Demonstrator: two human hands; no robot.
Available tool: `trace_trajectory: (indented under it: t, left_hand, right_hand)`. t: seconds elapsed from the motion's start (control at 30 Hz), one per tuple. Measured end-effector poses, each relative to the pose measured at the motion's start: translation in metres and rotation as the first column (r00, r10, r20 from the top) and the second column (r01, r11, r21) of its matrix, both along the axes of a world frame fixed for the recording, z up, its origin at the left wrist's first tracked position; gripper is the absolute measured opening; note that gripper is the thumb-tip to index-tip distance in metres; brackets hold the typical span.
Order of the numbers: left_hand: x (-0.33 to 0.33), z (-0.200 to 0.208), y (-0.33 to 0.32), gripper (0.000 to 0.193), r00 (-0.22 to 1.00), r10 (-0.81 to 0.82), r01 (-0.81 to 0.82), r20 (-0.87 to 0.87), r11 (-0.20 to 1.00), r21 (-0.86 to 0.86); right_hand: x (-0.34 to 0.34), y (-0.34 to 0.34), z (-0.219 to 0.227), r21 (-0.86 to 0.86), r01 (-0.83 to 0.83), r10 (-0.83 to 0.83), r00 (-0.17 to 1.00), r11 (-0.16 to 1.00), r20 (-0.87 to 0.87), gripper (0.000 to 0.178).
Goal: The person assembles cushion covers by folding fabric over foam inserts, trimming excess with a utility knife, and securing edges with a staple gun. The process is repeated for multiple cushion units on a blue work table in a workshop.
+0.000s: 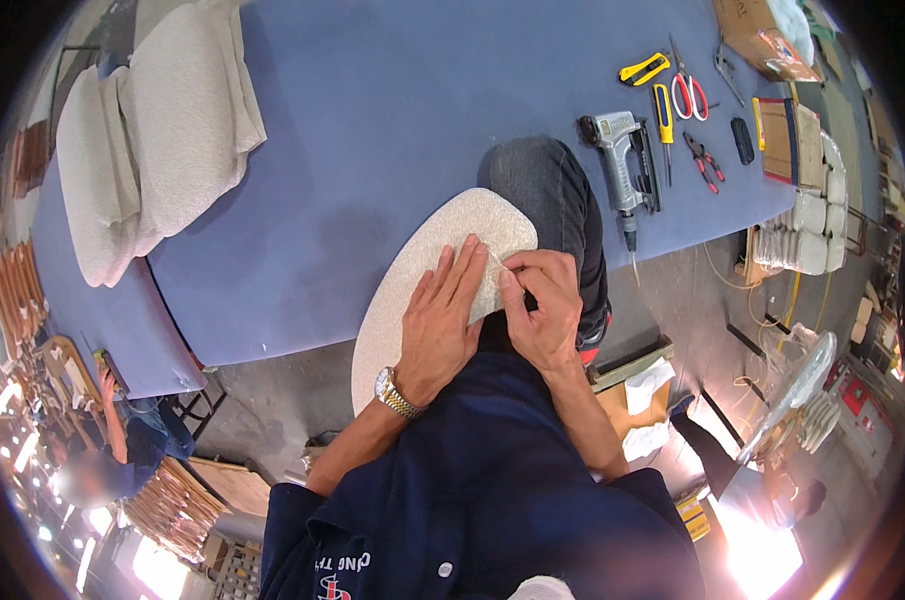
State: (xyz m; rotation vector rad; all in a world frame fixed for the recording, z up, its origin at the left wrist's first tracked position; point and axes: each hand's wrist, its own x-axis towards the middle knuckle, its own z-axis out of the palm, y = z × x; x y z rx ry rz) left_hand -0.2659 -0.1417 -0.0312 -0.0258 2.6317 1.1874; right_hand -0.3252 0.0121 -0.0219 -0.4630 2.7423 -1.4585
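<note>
A beige fabric-covered pad, rounded in outline and shaped like a chair seat, rests across my lap against the table edge. My left hand lies flat on its fabric with the fingers stretched out; a metal watch is on that wrist. Close beside those fingertips, my right hand pinches thumb and forefinger together at the pad's right side. Something thin and pale, perhaps a thread, shows near the pinch, but what the fingers hold is too small to make out.
On the blue-covered table lie a staple gun, a screwdriver, a yellow cutter, red-handled scissors and pliers. Beige fabric pieces are stacked at left. Other people are at both sides.
</note>
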Motion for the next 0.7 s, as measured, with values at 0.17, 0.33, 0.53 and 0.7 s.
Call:
trace_trajectory:
  t: [0.17, 0.33, 0.53, 0.7]
  left_hand:
    - [-0.009, 0.009, -0.001, 0.09, 0.999, -0.041, 0.042, 0.008, 0.997, -0.062]
    - [-0.012, 0.01, -0.003, 0.09, 0.999, -0.051, 0.051, 0.016, 0.997, -0.06]
    - [-0.009, 0.004, -0.008, 0.084, 0.999, -0.02, 0.02, -0.031, 1.0, 0.011]
    - [-0.016, 0.005, -0.011, 0.079, 0.998, -0.02, 0.021, -0.066, 1.0, 0.015]
  right_hand:
    - [0.007, -0.002, -0.008, -0.046, 0.108, -0.104, 0.991, 0.993, 0.089, 0.015]
    - [0.011, 0.001, -0.012, -0.084, 0.149, -0.132, 0.974, 0.985, 0.181, 0.017]
    - [0.014, 0.003, -0.019, -0.145, 0.21, -0.156, 0.936, 0.967, 0.315, 0.015]
    - [0.01, 0.002, -0.034, -0.251, 0.212, -0.105, 0.92, 0.944, 0.378, 0.015]
